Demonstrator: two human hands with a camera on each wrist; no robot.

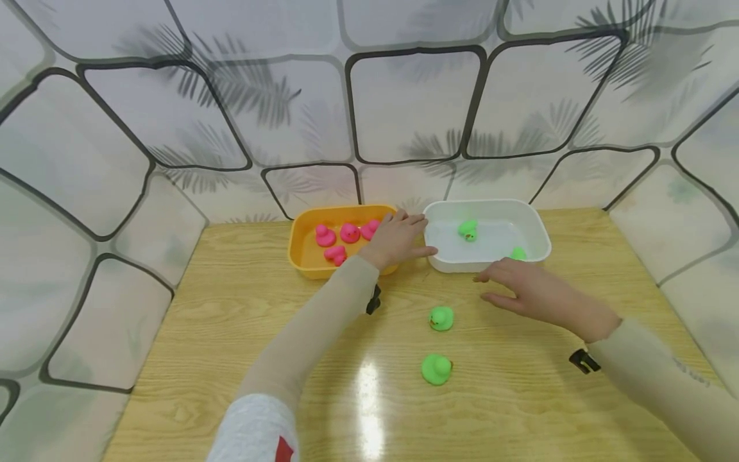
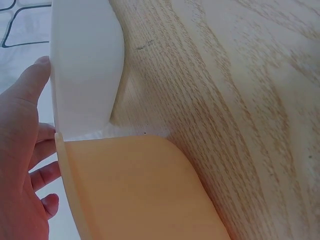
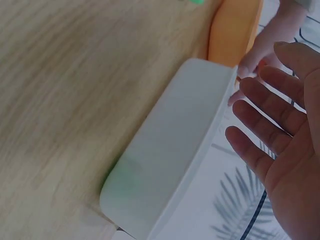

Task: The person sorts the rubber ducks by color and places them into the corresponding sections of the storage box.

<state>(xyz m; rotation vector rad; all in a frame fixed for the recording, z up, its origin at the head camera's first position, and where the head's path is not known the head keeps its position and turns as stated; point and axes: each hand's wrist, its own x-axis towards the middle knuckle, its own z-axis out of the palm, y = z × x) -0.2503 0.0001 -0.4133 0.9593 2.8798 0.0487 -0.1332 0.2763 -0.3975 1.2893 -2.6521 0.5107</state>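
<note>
My left hand reaches over the right end of the orange tray, with its fingertips and thumb right at the left rim of the white tray. Its fingers are loosely extended and hold nothing. Close over the front right of the white tray, my right hand has relaxed, spread fingers around nothing. Inside the white tray sit a green rubber duck and a second green duck, partly hidden by the front wall. Several pink rubber ducks lie in the orange tray, some partly behind my left hand.
Two more green ducks stand on the wooden table: one duck just in front of the white tray, the other duck nearer to me. Patterned fabric walls rise behind the trays and along both sides.
</note>
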